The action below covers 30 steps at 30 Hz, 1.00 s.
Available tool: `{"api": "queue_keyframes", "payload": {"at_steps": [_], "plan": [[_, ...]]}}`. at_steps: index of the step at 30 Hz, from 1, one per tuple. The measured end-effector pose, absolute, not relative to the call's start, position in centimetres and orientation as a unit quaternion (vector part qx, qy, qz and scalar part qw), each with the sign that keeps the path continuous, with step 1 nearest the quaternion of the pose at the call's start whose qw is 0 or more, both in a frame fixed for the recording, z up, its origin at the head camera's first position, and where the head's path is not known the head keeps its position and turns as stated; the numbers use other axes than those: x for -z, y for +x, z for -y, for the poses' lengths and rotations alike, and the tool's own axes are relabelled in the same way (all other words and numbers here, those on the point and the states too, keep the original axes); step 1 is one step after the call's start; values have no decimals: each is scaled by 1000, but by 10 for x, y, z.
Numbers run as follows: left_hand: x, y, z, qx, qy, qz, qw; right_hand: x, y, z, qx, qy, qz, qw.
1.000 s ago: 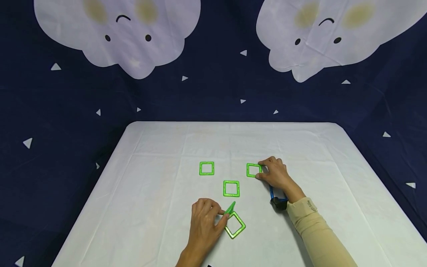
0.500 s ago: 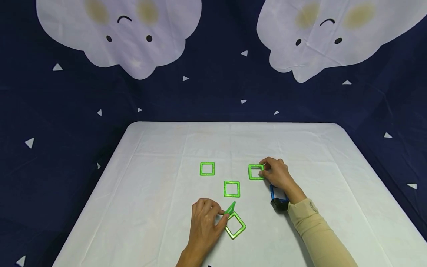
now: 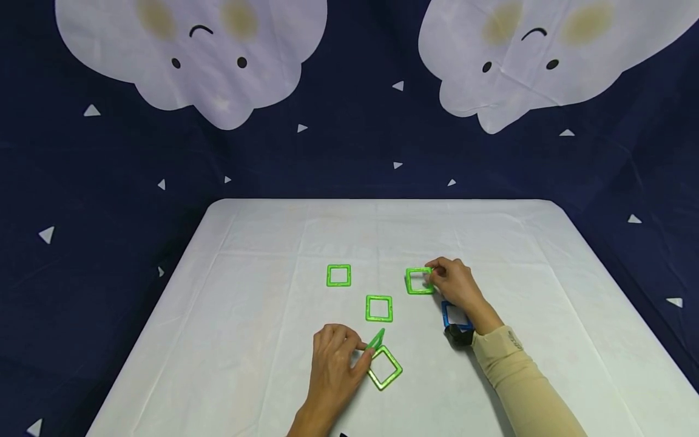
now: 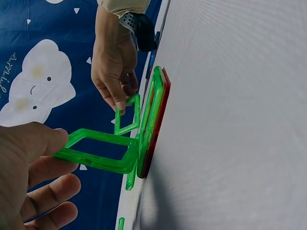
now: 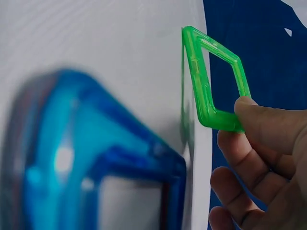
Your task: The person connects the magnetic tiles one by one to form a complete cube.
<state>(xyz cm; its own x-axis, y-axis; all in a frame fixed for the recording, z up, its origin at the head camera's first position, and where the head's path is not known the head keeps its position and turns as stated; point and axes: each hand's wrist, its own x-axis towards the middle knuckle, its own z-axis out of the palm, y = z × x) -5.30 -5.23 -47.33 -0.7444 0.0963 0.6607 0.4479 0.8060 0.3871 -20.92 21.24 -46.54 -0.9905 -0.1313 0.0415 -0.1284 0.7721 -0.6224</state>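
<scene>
In the head view, a white tabletop (image 3: 235, 328) is backed by navy cloth (image 3: 349, 158), printed with one cloud (image 3: 213, 79) near eleven o'clock, another cloud (image 3: 524, 79) near two.

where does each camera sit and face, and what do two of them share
Head: on the head, facing forward and down at the table; left grip, right grip, right sleeve show.
Left: on the left wrist, facing that grip pinching a green square; right grip beyond.
Right: on the right wrist, facing that grip pinching a second green square; blue square close up.
Shared: both held squares show in head and left views.
</scene>
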Motion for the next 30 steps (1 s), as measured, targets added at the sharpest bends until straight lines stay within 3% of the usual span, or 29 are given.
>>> {"api": "queue_keyframes", "payload": {"at_steps": [17, 30], "plan": [[472, -55, 53, 286, -151, 891, 318, 449, -196, -205, 359, -49, -932, -15], [472, -54, 54, 277, -137, 902, 301, 439, -162, -195, 433, -20, -901, -21]]}}
